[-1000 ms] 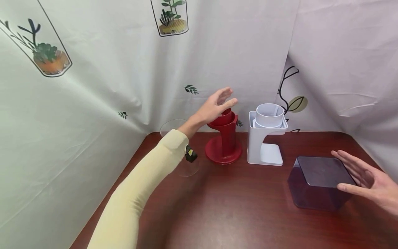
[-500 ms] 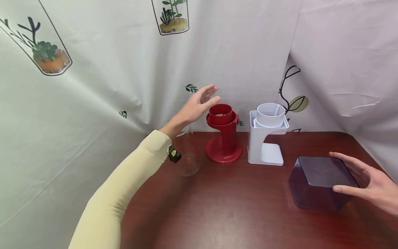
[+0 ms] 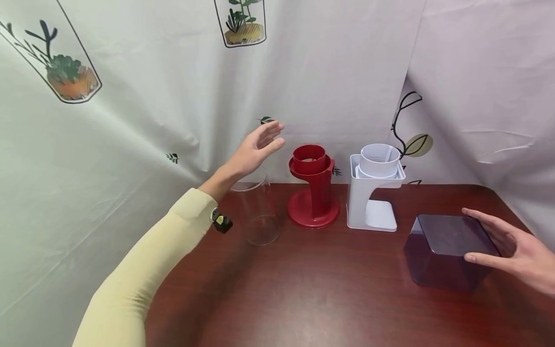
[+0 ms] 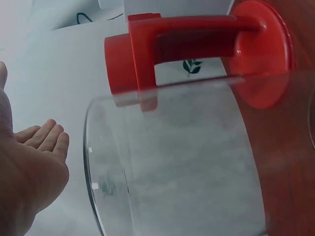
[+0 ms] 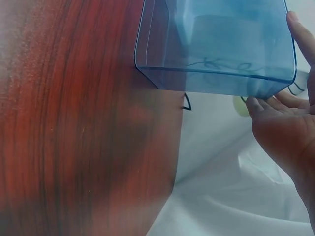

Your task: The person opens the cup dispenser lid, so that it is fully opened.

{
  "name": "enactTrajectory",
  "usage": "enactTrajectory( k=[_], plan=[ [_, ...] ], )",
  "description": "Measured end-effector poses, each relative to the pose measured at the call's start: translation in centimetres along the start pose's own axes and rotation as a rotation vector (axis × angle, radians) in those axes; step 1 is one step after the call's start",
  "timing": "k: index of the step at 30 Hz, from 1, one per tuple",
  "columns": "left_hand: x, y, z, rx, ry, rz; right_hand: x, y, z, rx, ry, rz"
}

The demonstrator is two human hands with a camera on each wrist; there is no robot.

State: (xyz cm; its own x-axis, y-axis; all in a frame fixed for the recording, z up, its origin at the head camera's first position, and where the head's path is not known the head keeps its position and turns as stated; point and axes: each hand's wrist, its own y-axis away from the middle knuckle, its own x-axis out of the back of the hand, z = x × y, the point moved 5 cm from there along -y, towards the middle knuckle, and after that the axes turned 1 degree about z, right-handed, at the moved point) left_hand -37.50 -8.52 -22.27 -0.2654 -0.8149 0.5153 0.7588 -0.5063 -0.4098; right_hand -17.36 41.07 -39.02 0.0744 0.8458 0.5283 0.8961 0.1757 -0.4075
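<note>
In the head view my left hand (image 3: 257, 147) hangs with its fingers extended near the rim of a tall clear cylinder (image 3: 262, 212). The left wrist view shows a gap between that hand (image 4: 37, 162) and the cylinder's rim (image 4: 89, 162). Right of the cylinder stands a red pedestal holder (image 3: 321, 193) with a round red cup in its top. My right hand (image 3: 518, 250) grips a dark, see-through plastic box (image 3: 453, 236), thumb over its front edge and fingers at the far side. The right wrist view shows the fingertips at the box's (image 5: 231, 44) corner.
A white stand (image 3: 356, 207) with a round white cup (image 3: 377, 164) in its top is right of the red holder. All this is on a dark red wooden table (image 3: 312, 289). A pale patterned cloth (image 3: 338, 62) hangs behind and at both sides.
My left hand has moved left, from over the red holder to near the clear cylinder. The right hand has come closer round the box, and both have shifted slightly up in the head view.
</note>
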Motion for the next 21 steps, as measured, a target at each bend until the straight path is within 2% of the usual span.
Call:
enactTrajectory(
  k=[9, 21],
  plan=[
    [1.2, 2.0, -0.4, 0.029, 0.029, -0.014, 0.2, -0.9, 0.7, 0.008, 0.000, 0.013],
    [0.8, 4.8, 0.8, -0.046, 0.046, -0.029, 0.7, -1.8, 1.7, -0.025, -0.016, 0.031]
  ],
)
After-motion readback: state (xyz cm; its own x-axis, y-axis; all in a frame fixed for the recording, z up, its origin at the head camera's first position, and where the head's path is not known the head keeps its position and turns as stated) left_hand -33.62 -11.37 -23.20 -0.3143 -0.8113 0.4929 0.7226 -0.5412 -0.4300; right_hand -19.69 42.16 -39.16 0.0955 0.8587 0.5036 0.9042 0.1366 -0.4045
